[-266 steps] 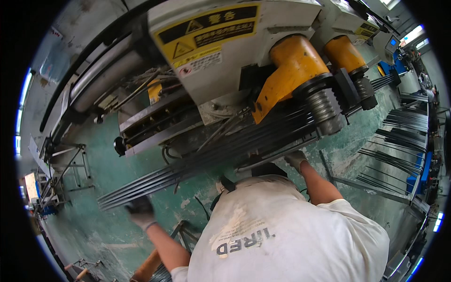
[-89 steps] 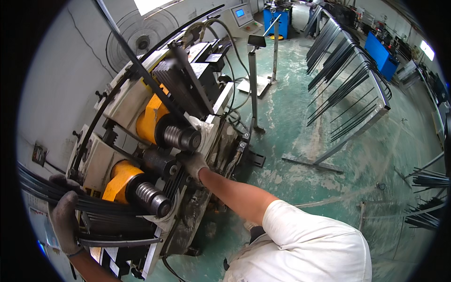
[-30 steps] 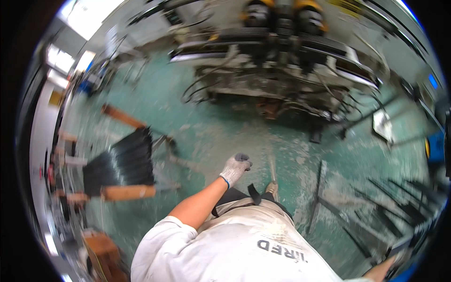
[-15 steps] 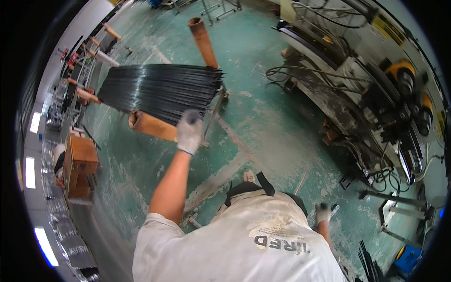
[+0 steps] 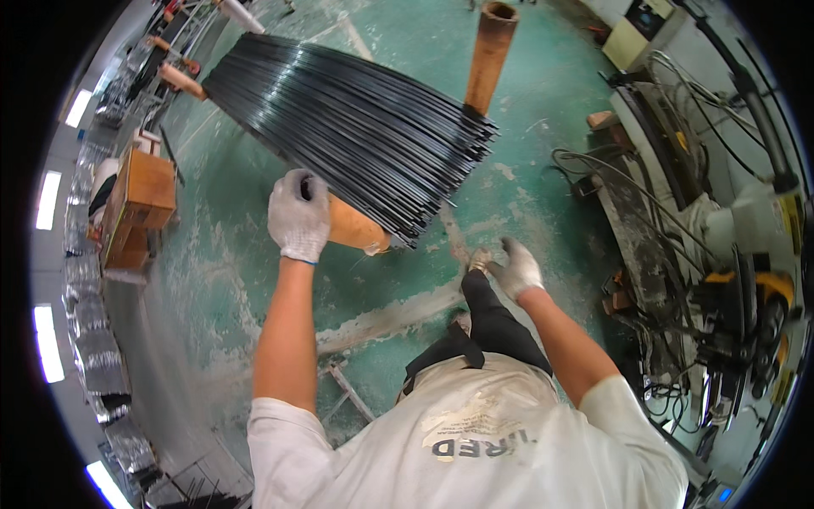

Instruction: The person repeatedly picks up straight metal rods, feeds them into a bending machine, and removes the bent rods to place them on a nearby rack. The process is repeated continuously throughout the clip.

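A wide stack of long, thin black strips [image 5: 348, 119] lies on a low rack between upright brown tubes. My left hand [image 5: 299, 216], in a whitish glove, is closed round the top end of the near tube [image 5: 354, 226], whose dark hollow shows beside the fingers. My right hand [image 5: 519, 270], also gloved, hangs in the air to the right of the strips' near end. Its fingers are apart and nothing is in them. Past that end of the stack, the far tube [image 5: 492, 59] stands up.
Brown boxes [image 5: 144, 195] stand at the left. A machine with cables and black-and-yellow parts [image 5: 750, 318] fills the right side. More wrapped silvery bundles [image 5: 97, 339] line the left wall. The green floor [image 5: 407, 293] has worn patches.
My left hand has gone from the strips' near end to the tube's top and gripped it. My right hand has come forward from my side. The view has shifted closer to the stack.
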Demonstrator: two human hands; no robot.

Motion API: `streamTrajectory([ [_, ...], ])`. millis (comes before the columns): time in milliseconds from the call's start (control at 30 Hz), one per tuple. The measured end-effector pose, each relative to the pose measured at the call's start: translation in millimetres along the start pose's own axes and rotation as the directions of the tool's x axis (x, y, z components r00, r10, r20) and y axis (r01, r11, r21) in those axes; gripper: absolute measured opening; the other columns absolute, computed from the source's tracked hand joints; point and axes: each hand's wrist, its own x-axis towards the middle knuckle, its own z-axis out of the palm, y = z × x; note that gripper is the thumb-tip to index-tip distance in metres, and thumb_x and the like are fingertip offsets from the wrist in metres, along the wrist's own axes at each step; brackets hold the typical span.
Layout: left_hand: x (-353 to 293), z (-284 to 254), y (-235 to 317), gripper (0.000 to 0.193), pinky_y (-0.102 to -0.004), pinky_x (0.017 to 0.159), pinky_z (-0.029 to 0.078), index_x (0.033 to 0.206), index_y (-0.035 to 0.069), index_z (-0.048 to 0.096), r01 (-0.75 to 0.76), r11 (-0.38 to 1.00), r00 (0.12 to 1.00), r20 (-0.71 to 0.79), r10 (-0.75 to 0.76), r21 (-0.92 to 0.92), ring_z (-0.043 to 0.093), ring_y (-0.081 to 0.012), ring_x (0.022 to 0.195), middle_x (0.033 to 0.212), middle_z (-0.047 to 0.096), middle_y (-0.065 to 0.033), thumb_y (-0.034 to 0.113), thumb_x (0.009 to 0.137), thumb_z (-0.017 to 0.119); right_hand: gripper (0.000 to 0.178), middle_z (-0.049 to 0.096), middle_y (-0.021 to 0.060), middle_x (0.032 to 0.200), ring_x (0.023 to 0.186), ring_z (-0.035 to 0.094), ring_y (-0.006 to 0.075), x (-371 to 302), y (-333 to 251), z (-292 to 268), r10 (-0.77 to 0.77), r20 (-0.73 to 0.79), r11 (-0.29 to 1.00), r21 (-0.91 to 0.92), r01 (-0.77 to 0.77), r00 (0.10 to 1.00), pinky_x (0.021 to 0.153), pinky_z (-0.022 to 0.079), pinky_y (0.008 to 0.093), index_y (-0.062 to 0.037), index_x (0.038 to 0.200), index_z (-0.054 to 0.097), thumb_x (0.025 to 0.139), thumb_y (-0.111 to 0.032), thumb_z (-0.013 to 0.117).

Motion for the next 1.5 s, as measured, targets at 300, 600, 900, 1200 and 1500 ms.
streamTrajectory([
  [300,60,27,-3,0.022,-0.0446,0.094,0.06,0.114,0.002,0.077,0.133,0.989,0.991,0.025,-0.131,-0.066,0.075,-0.0386,0.103,0.112,0.077,-0.0185,0.014,0.096,0.075,0.107,0.061,0.0228,0.142,0.135,0.059,0.041,198,-166,174,-0.248,0.227,0.926,-0.229,0.299,0.942,0.115,0.05,0.0503,0.0035,0.154,0.046,0.075,-0.045,0.1],
  [600,66,37,-17,0.026,-0.0452,0.096,0.06,0.12,-0.005,0.075,0.223,0.958,0.974,0.073,-0.214,-0.177,0.075,-0.0372,0.107,0.12,0.076,-0.0217,0.003,0.096,0.069,0.068,0.07,0.0189,0.133,0.129,0.066,0.0384,265,-206,208,-0.067,0.369,0.924,-0.328,0.197,0.927,0.109,0.058,0.0492,-0.0035,0.129,0.065,0.08,-0.038,0.097],
  [900,73,38,-21,0.034,-0.0459,0.097,0.06,0.118,-0.004,0.075,0.173,0.97,0.985,0.038,-0.169,-0.171,0.075,-0.0386,0.107,0.12,0.077,-0.0208,-0.002,0.088,0.06,0.046,0.08,0.0241,0.124,0.12,0.076,0.0418,319,-213,174,0.024,0.595,0.94,-0.286,0.183,0.804,0.106,0.06,0.0513,-0.0063,0.12,0.081,0.089,-0.04,0.083],
  [1200,67,34,-17,0.038,-0.0462,0.098,0.06,0.118,-0.003,0.075,0.145,0.979,0.989,0.024,-0.143,-0.141,0.074,-0.0398,0.106,0.119,0.077,-0.0219,-0.003,0.084,0.058,0.055,0.081,0.0229,0.125,0.12,0.078,0.035,347,-203,158,-0.002,0.759,0.935,-0.23,0.271,0.651,0.107,0.061,0.0468,0.0009,0.127,0.08,0.094,-0.042,0.083],
  [1500,63,32,-15,0.036,-0.0528,0.105,0.057,0.12,-0.001,0.073,-0.024,1.0,0.999,-0.036,0.024,0.003,0.072,-0.0426,0.11,0.122,0.076,-0.02,0.0,0.086,0.064,0.075,0.08,0.0221,0.107,0.09,0.078,0.0312,319,-194,138,-0.003,0.723,0.984,0.124,-0.125,0.691,0.079,0.062,0.0466,0.0088,0.154,0.056,0.106,-0.046,0.077],
])
